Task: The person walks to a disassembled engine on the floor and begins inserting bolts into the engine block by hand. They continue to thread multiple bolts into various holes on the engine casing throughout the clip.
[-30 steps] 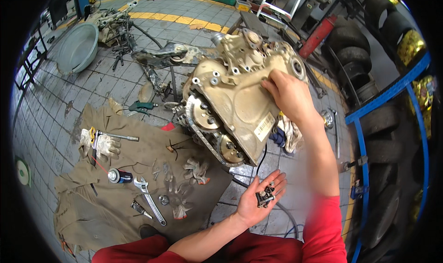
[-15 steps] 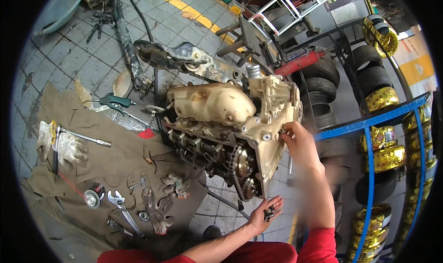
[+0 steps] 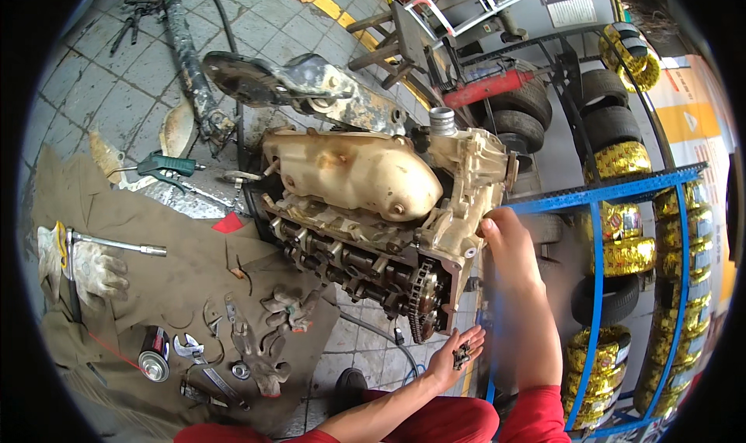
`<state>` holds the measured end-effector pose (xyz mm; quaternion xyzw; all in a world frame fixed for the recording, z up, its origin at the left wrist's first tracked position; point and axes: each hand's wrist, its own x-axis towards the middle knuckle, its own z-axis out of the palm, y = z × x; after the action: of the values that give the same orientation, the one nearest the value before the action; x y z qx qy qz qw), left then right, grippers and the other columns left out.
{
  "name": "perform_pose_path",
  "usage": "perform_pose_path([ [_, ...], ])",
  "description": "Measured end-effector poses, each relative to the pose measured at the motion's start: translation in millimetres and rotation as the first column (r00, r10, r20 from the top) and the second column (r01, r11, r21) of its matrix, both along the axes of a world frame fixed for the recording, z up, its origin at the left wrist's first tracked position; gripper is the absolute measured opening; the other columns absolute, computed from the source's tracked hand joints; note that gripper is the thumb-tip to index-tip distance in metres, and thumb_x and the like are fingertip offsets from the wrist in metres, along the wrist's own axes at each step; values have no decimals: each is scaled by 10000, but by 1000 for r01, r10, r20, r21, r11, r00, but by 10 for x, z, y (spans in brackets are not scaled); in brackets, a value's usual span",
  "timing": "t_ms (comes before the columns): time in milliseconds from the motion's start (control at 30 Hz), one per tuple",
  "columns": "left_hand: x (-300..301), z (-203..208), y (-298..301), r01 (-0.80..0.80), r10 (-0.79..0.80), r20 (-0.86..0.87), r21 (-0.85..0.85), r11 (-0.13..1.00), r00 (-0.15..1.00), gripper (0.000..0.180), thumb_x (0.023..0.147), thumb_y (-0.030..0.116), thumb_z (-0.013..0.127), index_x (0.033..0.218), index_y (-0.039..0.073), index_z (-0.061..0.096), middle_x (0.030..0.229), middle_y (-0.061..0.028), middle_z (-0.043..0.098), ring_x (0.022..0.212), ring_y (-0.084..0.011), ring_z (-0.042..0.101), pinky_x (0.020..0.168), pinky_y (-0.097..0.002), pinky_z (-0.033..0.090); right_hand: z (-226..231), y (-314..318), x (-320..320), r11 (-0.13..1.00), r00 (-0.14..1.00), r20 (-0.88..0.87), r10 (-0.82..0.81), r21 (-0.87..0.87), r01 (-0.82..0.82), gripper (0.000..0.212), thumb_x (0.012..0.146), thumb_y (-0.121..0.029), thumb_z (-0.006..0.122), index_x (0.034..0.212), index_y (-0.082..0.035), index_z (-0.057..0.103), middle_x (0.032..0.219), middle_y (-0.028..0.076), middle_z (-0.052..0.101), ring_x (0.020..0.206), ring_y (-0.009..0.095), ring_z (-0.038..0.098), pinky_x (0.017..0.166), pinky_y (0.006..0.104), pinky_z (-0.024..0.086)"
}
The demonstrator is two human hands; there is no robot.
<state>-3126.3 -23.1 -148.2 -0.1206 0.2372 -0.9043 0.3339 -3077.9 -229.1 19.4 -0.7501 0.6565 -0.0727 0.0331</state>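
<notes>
A partly stripped engine (image 3: 365, 264) stands before me, with a rounded tan housing (image 3: 350, 171) on top and exposed camshafts below it. A timing chain (image 3: 421, 295) runs round a sprocket at its right end, beside a light metal front cover (image 3: 466, 245). My right hand (image 3: 507, 231) is at the outer side of this cover, thumb and fingers bent together. Whatever lies between its fingertips is hidden. Below the cover's lower corner, my left hand (image 3: 454, 359) is turned palm up with its fingers stretched, and several small dark bolts (image 3: 461, 356) rest in it.
On a brown cloth (image 3: 155, 280) at left lie an adjustable wrench (image 3: 203, 369), a spray can (image 3: 155, 354), a ratchet (image 3: 116, 243), gloves (image 3: 99, 272) and a green air gun (image 3: 167, 165). A blue tyre rack (image 3: 606, 190) borders the right side. A dirty metal arm (image 3: 311, 85) lies behind the engine.
The view has shifted, and the engine looks turned a little. My right hand has moved from the bolt hole on the cover's face to its outer edge. The left still carries the bolts.
</notes>
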Motion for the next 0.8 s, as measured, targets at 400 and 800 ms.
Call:
perform_pose_path([
  [400, -21, -12, -99, -15, 15, 4, 1, 1000, 1000, 695, 1156, 521, 315, 1611, 3, 400, 1640, -140, 453, 1547, -262, 373, 1308, -418, 260, 113, -15, 18, 980, 994, -78, -83, 176, 96, 239, 996, -151, 756, 1123, 4, 627, 970, 167, 718, 857, 240, 720, 741, 371, 552],
  [800, 42, 110, -78, -110, 110, 1, -103, 989, 994, 711, 1133, 570, 361, 1592, 32, 435, 1618, -117, 476, 1553, -248, 362, 1315, -443, 216, 63, -40, -82, 989, 990, -115, 84, 130, -69, 250, 1068, -231, 674, 1150, 4, 648, 947, 134, 725, 830, 224, 705, 780, 375, 563],
])
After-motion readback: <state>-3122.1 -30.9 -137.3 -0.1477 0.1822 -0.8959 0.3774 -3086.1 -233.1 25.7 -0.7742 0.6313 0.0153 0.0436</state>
